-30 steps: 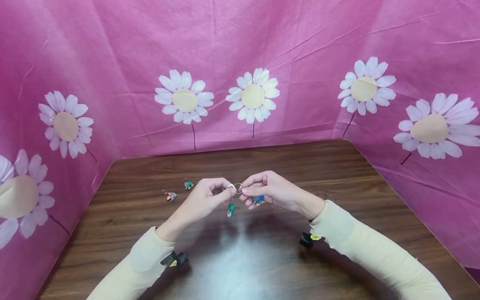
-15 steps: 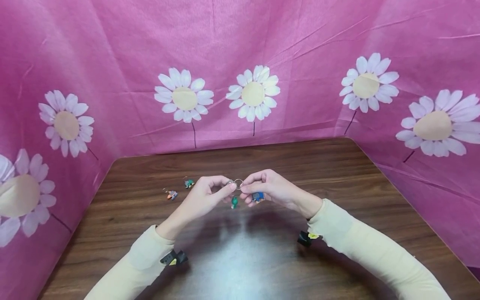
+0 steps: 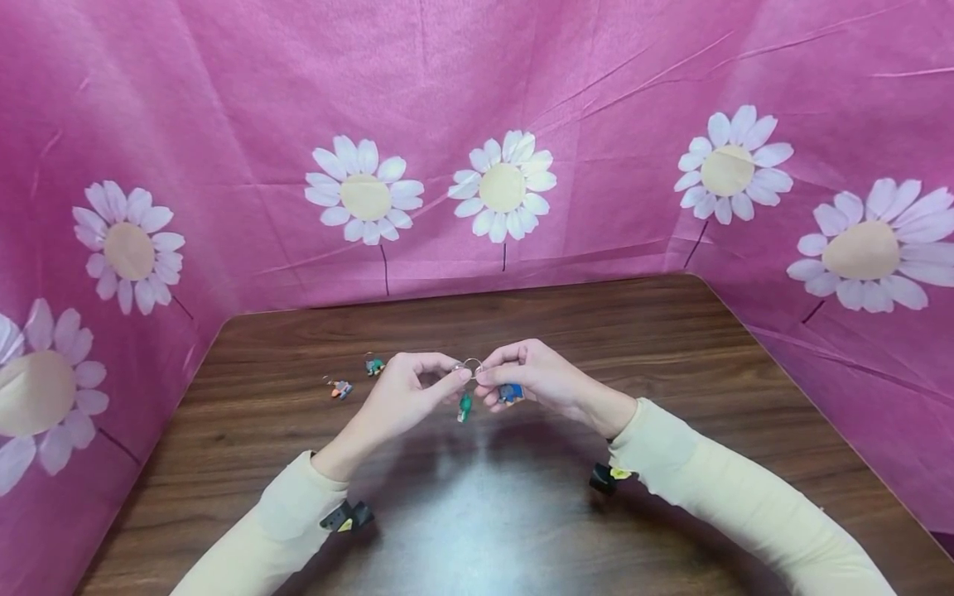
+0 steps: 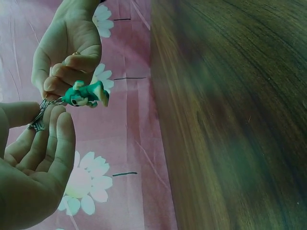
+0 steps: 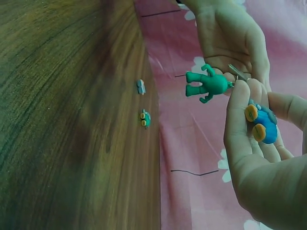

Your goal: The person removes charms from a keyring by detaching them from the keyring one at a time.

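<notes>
Over the middle of the table, both hands meet at a thin metal key ring (image 3: 473, 359). My left hand (image 3: 408, 391) pinches the ring's left side between thumb and fingers. From that side hangs a green figure keychain (image 3: 465, 407), whose arms and legs show clearly in the right wrist view. My right hand (image 3: 555, 382) pinches the other side of the ring. A blue figure keychain (image 5: 267, 128) with orange feet lies against the right fingers. In the left wrist view, short chain links join the green figure (image 4: 85, 94) to metal at the left fingertips.
Two more small figure keychains lie on the wooden table (image 3: 246, 430) left of the hands: a green one (image 3: 374, 367) and an orange-and-grey one (image 3: 341, 389). A pink cloth (image 3: 596, 74) printed with daisies surrounds the back and sides.
The hands have come slightly closer, and the ring between them sits a little higher in view. The green figure has swung slightly to the right and up. The keychains on the table stay put.
</notes>
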`<state>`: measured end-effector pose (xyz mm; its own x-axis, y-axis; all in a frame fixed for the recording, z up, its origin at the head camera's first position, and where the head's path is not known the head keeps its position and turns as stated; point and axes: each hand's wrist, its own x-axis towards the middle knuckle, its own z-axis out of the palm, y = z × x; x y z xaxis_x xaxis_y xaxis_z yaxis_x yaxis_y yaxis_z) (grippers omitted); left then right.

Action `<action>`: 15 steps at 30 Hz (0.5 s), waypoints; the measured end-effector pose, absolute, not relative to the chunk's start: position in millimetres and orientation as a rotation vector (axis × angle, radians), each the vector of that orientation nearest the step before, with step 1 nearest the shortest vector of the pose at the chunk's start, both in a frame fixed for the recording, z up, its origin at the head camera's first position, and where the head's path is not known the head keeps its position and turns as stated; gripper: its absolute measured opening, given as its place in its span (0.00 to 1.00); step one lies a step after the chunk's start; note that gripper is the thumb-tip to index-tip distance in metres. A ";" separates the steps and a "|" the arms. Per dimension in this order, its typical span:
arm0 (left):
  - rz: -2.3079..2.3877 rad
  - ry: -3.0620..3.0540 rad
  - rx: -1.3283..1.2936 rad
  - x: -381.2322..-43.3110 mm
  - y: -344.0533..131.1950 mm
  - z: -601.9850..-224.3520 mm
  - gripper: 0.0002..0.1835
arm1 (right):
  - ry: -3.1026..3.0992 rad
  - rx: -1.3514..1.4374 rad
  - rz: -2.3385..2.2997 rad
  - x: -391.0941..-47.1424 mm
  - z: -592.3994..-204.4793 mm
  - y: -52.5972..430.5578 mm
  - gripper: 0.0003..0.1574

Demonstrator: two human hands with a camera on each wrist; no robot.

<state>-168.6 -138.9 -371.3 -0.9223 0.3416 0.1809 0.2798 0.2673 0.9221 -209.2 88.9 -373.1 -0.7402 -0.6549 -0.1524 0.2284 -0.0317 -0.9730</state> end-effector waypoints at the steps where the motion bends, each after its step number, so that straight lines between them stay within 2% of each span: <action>1: 1.762 2.461 0.598 -168.6 -138.9 -371.7 0.09 | 1.629 -0.447 -1.838 -208.7 -373.0 88.6 0.05; 15: 1.754 2.502 0.637 -168.7 -137.6 -374.2 0.07 | 1.581 -0.409 -1.894 -203.6 -372.6 86.0 0.05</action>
